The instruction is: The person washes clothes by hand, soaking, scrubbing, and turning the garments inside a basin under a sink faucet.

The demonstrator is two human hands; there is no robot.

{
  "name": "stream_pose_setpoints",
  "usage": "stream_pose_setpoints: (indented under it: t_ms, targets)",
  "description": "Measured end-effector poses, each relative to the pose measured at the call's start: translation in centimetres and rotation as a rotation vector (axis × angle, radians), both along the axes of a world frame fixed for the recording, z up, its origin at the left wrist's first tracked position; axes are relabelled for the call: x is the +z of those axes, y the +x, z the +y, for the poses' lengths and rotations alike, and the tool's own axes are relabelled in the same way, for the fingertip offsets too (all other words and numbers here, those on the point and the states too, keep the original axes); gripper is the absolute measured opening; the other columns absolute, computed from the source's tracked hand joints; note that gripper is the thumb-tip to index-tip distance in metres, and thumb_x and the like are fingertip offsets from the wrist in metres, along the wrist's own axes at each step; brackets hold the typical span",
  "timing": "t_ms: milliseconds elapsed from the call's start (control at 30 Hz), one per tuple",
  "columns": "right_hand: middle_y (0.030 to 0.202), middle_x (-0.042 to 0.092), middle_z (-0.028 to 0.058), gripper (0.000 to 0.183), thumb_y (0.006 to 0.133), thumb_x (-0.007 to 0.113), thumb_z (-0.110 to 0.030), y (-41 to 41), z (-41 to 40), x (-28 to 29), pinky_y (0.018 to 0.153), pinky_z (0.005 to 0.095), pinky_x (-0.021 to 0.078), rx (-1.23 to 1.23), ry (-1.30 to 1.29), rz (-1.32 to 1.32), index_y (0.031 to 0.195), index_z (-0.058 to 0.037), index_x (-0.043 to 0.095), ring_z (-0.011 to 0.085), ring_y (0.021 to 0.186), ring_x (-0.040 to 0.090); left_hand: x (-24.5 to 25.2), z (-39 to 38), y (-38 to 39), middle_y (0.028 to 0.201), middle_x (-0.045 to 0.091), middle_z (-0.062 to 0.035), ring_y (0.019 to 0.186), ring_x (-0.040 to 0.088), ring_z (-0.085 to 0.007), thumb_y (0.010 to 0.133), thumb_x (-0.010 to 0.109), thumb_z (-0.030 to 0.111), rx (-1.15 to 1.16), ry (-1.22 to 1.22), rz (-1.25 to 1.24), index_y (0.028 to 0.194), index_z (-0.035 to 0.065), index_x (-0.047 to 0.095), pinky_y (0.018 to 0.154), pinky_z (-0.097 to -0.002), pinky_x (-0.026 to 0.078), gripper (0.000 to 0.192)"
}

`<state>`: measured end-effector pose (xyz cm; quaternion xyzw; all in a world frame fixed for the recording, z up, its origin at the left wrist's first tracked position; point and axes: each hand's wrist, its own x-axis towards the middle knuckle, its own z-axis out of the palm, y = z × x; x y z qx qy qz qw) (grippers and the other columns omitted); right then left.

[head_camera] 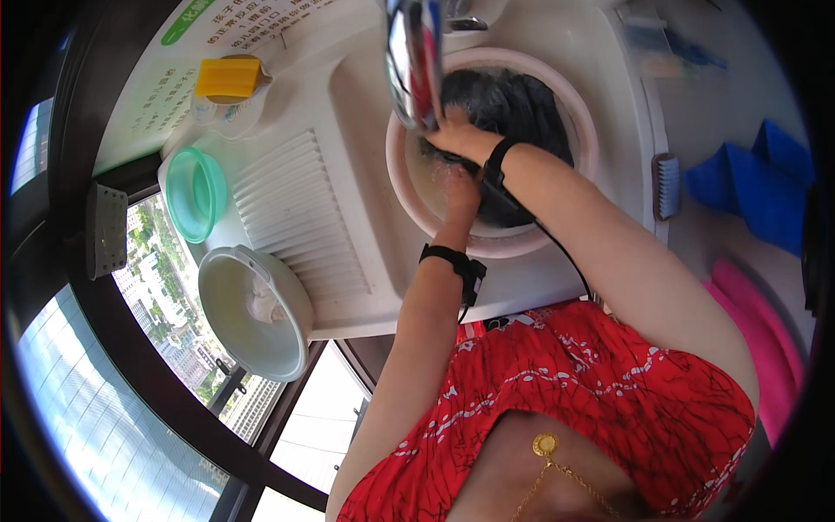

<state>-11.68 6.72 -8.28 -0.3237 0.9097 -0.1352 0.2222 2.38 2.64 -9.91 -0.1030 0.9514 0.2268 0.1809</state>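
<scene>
A pale pink basin [590,140] stands in the white sink [365,111] and holds cloudy water and a soaked dark cloth [531,107]. My right hand [464,136] is closed on a bunched part of this cloth near the basin's left side, its fingertips partly hidden behind the chrome faucet [411,65]. Just below it, my left hand [460,188] reaches into the water against the same fabric. Water and cloth hide its fingers, so its grip is unclear. Each wrist wears a black strap with a small device.
A ribbed washboard surface [300,215] adjoins the sink. On the left are a green basin [196,196], a grey-white basin [228,313] with pale cloth inside, and a yellow sponge [228,77]. A scrub brush [667,186] lies at the right edge, near blue fabric [737,176].
</scene>
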Motion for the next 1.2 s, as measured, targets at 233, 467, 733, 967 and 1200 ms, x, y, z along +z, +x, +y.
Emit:
stream_pose_setpoints:
  t_ms: [233,467,733,967,1200]
  targets:
    - [0.116,0.042,0.0305,0.045,0.073,0.072,-0.031,12.2,9.4,6.4,0.091,0.0491,0.0408,-0.258,-0.374,-0.027,0.107,-0.0084,0.055,0.0468,0.111,0.041,3.3,-0.9,2.1,0.146,0.008,-0.0285,0.132,0.029,-0.04,0.065,0.079,0.014,0.293,0.166,0.012,0.144,0.0034,0.006,0.105,-0.0385,0.035,0.108]
    - [0.11,0.05,0.0197,0.027,0.079,0.061,-0.028,11.0,6.4,4.2,0.082,0.0455,0.0412,-0.194,-0.07,0.193,0.095,-0.0069,0.059,0.0363,0.107,0.044,-1.3,0.3,1.7,0.135,0.028,-0.027,0.122,0.036,-0.0408,0.075,0.062,0.007,0.239,0.033,0.195,0.14,0.0029,0.019,0.101,-0.0427,0.034,0.078]
    - [0.1,0.057,0.0152,0.02,0.082,0.05,-0.022,4.9,1.0,2.2,0.072,0.0428,0.0488,-0.069,-0.137,0.085,0.086,-0.0065,0.063,0.0289,0.098,0.054,-7.3,-1.3,2.6,0.109,0.057,-0.0226,0.104,0.054,-0.0372,0.083,0.056,0.028,0.216,0.016,-0.068,0.111,0.0022,0.059,0.09,-0.0442,0.041,0.037]
    - [0.097,0.064,0.0154,0.025,0.087,0.044,-0.019,0.7,3.9,-4.0,0.076,0.0419,0.0483,-0.084,0.031,-0.014,0.093,-0.009,0.067,0.0302,0.09,0.061,2.1,1.7,-1.2,0.098,0.061,-0.0215,0.094,0.059,-0.0359,0.084,0.059,0.043,0.141,0.274,-0.149,0.096,-0.0009,0.06,0.082,-0.0458,0.047,0.045]
    - [0.074,0.06,0.0279,0.09,0.075,0.065,-0.015,4.2,4.3,7.5,0.07,0.0495,0.0463,-0.105,-0.354,-0.203,0.146,-0.013,0.01,0.0453,0.073,0.059,3.3,-2.1,1.8,0.142,0.026,-0.0254,0.117,0.047,-0.0403,0.085,0.059,0.034,0.348,0.182,-0.086,0.143,0.0042,0.021,0.097,-0.0434,0.04,0.075]
